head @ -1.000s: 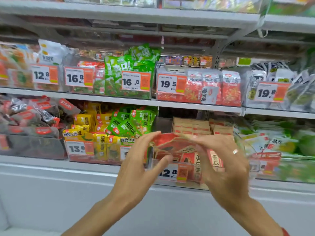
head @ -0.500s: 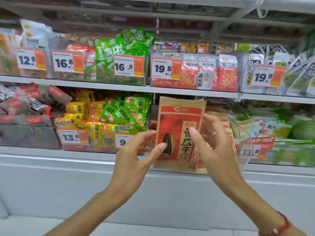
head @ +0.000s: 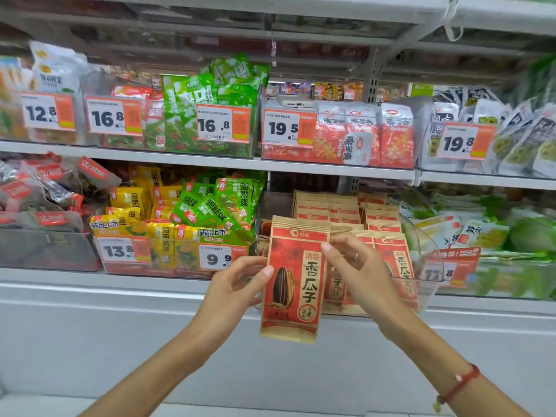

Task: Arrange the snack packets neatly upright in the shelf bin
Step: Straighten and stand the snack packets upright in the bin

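Observation:
A red and brown sunflower seed packet (head: pixel 293 281) stands upright in front of the clear shelf bin (head: pixel 427 284) on the lower shelf. My left hand (head: pixel 234 287) pinches its left edge at mid height. My right hand (head: pixel 358 269) pinches its right edge near the top. Behind it, several matching packets (head: pixel 346 212) stand in rows inside the bin. The lower half of the held packet hangs below the shelf lip.
Left of the bin sits a tray of yellow and green packets (head: pixel 186 218) with price tags. Green and white bags (head: pixel 481 233) lie to the right. The upper shelf (head: pixel 210 162) carries more bins of snacks close overhead. A white cabinet front (head: pixel 120 341) runs below.
The packet, crumpled flat between both hands a second ago, now stands upright and has come down and toward me. Both hands shifted to its side edges.

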### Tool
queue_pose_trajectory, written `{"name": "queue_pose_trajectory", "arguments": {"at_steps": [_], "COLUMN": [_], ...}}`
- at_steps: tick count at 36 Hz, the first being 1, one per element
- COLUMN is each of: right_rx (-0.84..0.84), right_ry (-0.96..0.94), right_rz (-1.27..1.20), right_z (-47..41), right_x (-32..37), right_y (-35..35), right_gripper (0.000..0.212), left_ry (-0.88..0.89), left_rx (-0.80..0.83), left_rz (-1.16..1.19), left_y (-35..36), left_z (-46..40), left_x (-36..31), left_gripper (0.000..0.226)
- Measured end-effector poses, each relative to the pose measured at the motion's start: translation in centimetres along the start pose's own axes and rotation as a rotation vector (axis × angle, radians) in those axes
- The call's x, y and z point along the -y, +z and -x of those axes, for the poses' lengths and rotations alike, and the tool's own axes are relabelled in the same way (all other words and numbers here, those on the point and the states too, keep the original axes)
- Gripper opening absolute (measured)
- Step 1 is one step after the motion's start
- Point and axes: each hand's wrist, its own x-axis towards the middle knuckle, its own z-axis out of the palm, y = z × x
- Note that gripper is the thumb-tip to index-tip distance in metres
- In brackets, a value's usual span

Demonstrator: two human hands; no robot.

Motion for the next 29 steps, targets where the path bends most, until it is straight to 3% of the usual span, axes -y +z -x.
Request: {"name": "queue_pose_trajectory", "arguments": {"at_steps": [6,10,15,20,26,29], "right_rx": [0.008,0.066,0.295,0.360,0.246,0.145], "right_ry": [0.024,0.064,0.120,0.053,-0.029,-0.131], "right_rz": [-0.116,-0.154,-0.098,-0.114,-0.046,0.052], "right_z": [0.5,0.6,1.2,1.9,2.2,2.4], "right_x": [0.4,0.7,1.0,1.4,1.7,2.2], "right_y": [0.3,0.5,0.3,0.5,1.1,1.6], "right_gripper": [0.009,0.013,0.025,0.039,0.035,0.037], "left_ry": [-0.056,-0.015,0.053,0.104,0.149,0.148], "left_rx": [0.025,0.031,-0.099,-0.202,-0.319,-0.394], "left_rz": [0.083,0.088,0.129,0.168,0.125,0.128], "left_y": [0.5,0.8,0.5,0.2,0.4,0.9], "left_z": [0.4,0.7,0.4,0.2,0.7,1.2], "left_x": [0.1,-0.3,-0.8,-1.2,-1.3,-1.8], "left_gripper": [0.039,0.020,0.017,0.015,0.020,0.040]}}
